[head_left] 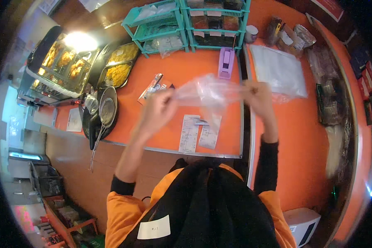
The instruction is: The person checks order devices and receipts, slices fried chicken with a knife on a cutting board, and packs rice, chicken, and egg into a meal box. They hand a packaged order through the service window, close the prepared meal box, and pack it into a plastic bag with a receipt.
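Observation:
A clear plastic bag (206, 93) is stretched between my two hands above the orange counter, blurred by motion. My left hand (159, 108) is closed on the bag's left end, and my right hand (257, 96) grips its right end. Below the bag, two printed paper slips (189, 134) lie near the counter's front edge, one partly covered by the hanging plastic. Just past my left hand lies a small packet (151, 89) with dark and white parts. A purple tape dispenser (226, 63) stands beyond the bag.
A lit display case (66, 62) with fried food and trays of yellow food (119, 74) stand at left. Nearby is a black pan (107, 130) with strainers. Green racks (186, 27) line the back. Flat plastic bags (277, 70) lie on the right counter.

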`<action>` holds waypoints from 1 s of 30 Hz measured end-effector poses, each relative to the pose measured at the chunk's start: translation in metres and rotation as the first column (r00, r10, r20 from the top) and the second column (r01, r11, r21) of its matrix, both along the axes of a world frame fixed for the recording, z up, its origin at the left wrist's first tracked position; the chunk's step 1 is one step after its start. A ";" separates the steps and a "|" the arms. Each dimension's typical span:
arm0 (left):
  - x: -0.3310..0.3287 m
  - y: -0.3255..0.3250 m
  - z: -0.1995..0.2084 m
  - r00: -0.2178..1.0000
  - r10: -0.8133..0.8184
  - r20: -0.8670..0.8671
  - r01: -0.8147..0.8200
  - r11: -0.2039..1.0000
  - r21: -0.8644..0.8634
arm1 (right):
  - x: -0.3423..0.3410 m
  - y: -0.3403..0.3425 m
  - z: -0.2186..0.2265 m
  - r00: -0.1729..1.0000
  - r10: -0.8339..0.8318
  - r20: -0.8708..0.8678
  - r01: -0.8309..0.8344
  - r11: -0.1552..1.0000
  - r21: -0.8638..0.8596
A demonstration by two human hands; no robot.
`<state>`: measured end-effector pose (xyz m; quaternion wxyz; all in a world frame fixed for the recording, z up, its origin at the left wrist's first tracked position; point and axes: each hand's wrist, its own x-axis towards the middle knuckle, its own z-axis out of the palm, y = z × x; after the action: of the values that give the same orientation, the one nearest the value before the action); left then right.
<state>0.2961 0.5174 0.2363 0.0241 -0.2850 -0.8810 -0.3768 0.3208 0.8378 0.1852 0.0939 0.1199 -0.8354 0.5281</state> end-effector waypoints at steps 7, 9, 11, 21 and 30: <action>-0.009 0.011 -0.003 0.965 -0.050 -0.258 0.117 0.960 0.253 | 0.001 -0.072 0.042 0.954 -0.236 -0.183 0.222 0.971 -0.092; 0.013 0.029 -0.014 0.981 -0.047 -0.189 0.107 0.940 0.324 | -0.003 -0.068 0.036 0.937 -0.290 -0.194 0.279 0.957 -0.078; 0.010 0.013 -0.016 0.976 0.023 -0.217 0.056 0.934 0.352 | -0.007 -0.061 0.033 0.898 -0.397 -0.191 0.393 0.918 -0.057; -0.017 0.016 0.012 0.791 -0.185 -0.584 0.131 0.982 -0.134 | -0.006 -0.101 0.051 0.914 -0.280 -0.292 0.273 0.960 -0.066; -0.064 -0.077 0.041 0.576 -0.055 -0.815 0.103 0.995 0.006 | 0.003 -0.007 0.057 0.584 -0.630 -0.512 0.695 0.714 -0.084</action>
<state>0.2326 0.4405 0.2771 0.4158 -0.4640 -0.7482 -0.2282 0.3238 0.8304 0.2423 0.4917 -0.0610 -0.7949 0.3502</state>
